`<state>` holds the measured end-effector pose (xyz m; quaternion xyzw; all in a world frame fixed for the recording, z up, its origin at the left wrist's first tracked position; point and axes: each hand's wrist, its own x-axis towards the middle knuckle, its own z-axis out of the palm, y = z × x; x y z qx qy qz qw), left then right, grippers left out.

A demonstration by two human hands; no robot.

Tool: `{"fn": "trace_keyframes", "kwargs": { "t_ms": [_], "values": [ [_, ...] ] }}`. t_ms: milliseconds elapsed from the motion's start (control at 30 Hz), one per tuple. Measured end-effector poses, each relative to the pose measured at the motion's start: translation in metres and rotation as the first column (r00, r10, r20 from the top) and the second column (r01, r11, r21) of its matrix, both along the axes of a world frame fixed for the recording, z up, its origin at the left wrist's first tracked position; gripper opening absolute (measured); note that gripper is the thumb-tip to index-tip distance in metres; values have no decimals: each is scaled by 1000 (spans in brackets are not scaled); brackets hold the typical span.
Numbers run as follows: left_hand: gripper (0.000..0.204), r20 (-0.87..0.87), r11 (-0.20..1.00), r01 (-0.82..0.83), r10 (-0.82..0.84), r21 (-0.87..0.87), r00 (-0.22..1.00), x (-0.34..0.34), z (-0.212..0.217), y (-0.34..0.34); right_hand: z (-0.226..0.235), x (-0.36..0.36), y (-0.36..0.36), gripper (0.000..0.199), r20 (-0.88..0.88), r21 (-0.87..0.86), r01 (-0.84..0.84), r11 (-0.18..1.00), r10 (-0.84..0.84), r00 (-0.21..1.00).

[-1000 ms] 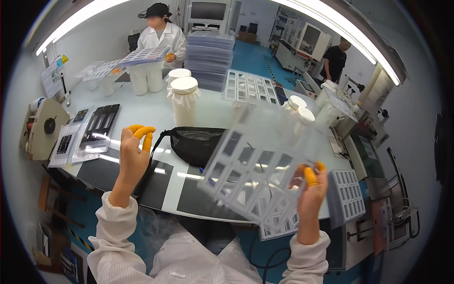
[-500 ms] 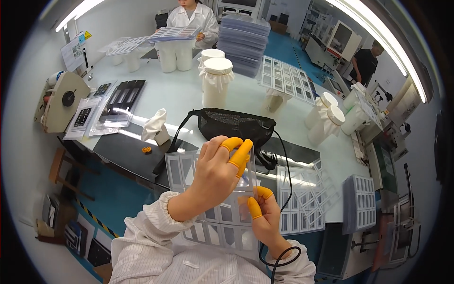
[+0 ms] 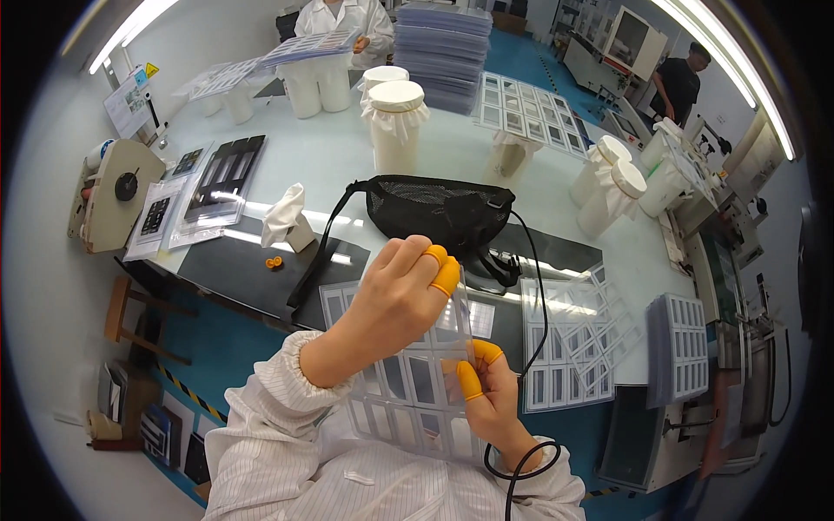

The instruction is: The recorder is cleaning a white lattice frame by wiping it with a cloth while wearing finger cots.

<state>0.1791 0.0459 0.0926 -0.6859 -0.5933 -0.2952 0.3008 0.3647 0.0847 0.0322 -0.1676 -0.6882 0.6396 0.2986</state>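
Note:
I hold a clear plastic tray point(image 3: 408, 395) with rows of rectangular pockets close to my chest, tilted toward me. My left hand point(image 3: 395, 300) lies over its upper part, orange finger cots on the fingertips. My right hand point(image 3: 491, 395) pinches its right edge from below, also with orange finger cots. A black cable runs around my right wrist. Beyond the tray a black mesh bag point(image 3: 439, 208) with a strap lies on the white table point(image 3: 339, 161).
More clear trays point(image 3: 573, 334) and a grey tray stack point(image 3: 682, 347) lie at right. White covered jars point(image 3: 395, 122) stand mid-table; a tape dispenser point(image 3: 113, 204) and black trays point(image 3: 221, 174) at left. A person in white works at the far side, another stands far right.
A second ago I held the tray out at arm's length in my right hand with my left hand apart. Since then both hands have come together on it near my chest.

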Motion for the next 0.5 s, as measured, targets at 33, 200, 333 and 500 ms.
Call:
{"fn": "trace_keyframes", "kwargs": {
  "t_ms": [33,200,333,500],
  "values": [
    [22,-69,999,-1,-2,-34,998,0,0,0,1,1,-1,23,15,15,11,1000,-11,1000],
    [35,51,998,42,-44,43,998,2,-41,1,-6,1,-1,24,45,-173,88,981,-81,996],
    [24,476,967,244,-183,-69,860,18,-65,-39,-14,2,0,24,87,-106,83,991,-74,993],
    [18,507,990,132,-84,-58,858,33,-89,-61,-14,-8,7,27,46,-342,-150,928,176,983]
  ]
}}
